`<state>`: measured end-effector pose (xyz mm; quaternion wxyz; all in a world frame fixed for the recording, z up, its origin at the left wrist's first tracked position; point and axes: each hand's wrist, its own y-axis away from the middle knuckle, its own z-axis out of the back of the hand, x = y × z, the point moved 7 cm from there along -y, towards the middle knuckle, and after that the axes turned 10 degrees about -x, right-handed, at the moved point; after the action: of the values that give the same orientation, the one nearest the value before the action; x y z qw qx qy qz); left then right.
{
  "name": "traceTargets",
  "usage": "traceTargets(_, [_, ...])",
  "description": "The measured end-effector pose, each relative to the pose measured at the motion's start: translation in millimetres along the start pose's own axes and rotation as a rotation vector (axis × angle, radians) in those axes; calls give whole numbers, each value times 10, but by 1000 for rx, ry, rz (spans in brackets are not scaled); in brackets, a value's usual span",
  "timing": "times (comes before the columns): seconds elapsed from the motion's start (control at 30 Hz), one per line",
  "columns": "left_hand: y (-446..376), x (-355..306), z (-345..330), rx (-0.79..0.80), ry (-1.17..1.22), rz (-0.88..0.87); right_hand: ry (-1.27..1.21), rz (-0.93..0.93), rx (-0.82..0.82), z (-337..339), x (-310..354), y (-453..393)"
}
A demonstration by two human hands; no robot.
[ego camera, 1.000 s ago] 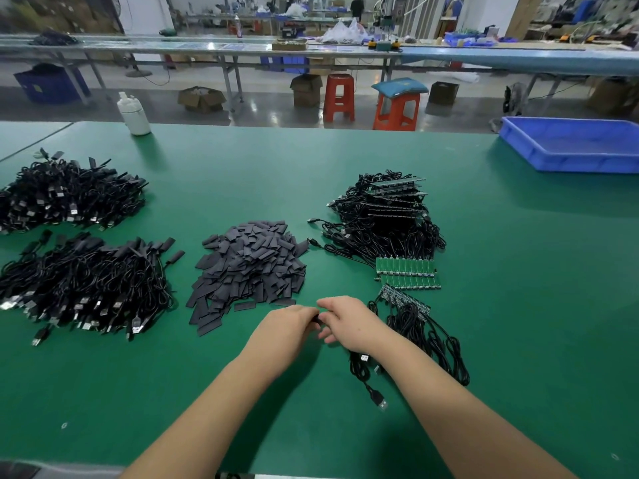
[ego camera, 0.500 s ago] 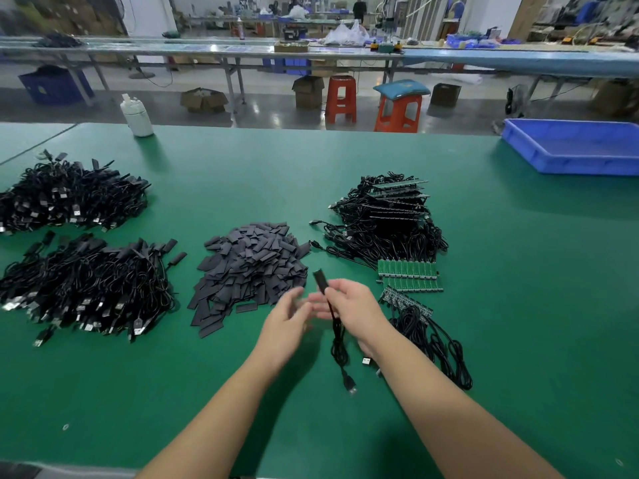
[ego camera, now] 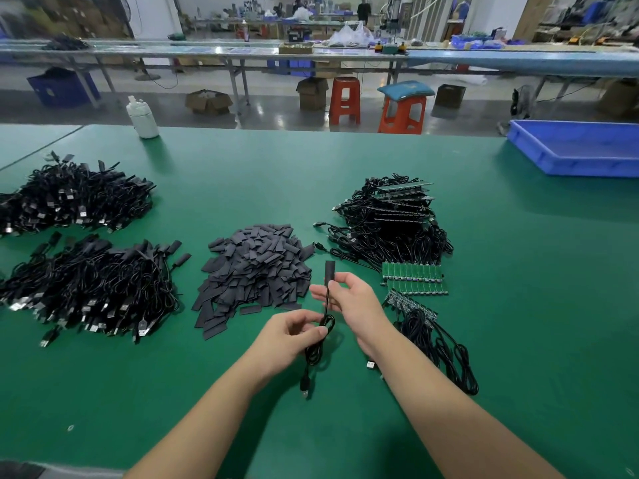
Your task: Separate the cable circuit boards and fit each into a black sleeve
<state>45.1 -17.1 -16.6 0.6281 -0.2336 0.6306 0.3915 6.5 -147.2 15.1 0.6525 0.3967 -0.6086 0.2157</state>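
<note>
Sleeved cable (ego camera: 327, 299) now lifted beside the sleeve pile (ego camera: 256, 271); right hand (ego camera: 352, 299) pinches its sleeve, left hand (ego camera: 294, 331) grips its coil. One unit finished.

A white bottle (ego camera: 142, 118) and blue tray (ego camera: 576, 148) sit on the green table (ego camera: 518, 305)

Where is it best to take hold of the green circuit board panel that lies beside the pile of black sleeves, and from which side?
Probably by its long edges, coming from above. The green circuit board panel lies flat on the green table, so a pinch across its narrow width suits it. The near side seems easiest, since the cable bundle lies against the far edge.
</note>
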Motion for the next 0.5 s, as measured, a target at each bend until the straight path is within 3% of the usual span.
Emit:
traceTargets(0.03, [-3, -11, 43, -19, -30, -8, 110, 33, -7, 29, -4, -16])
traceTargets(0.1, [-47, -78, 243, -111, -139, -47, 571, 198, -63, 153, 2, -85])
traceTargets(0.17, [-118, -198, 597, -252, -399, -108, 1069, 374, -172, 336, 6, -159])
traceTargets(0.23, [-191, -316, 1060, -417, -614, -146, 1328, 450, -297, 584, -15, -253])
traceTargets(0.33, [-319, -362, 1808, -655, -836, -113, 1401, 298, -355, 1029, -152, -409])
traceTargets(0.4, [-392, -259, 2213, -701, -1028, 9, 1385, 157, -330, 1247, -266, -464])
traceTargets(0.5, [-433, -67, 2541, -698, -1204, 143, 1396, 143, -343, 1341, -286, -485])
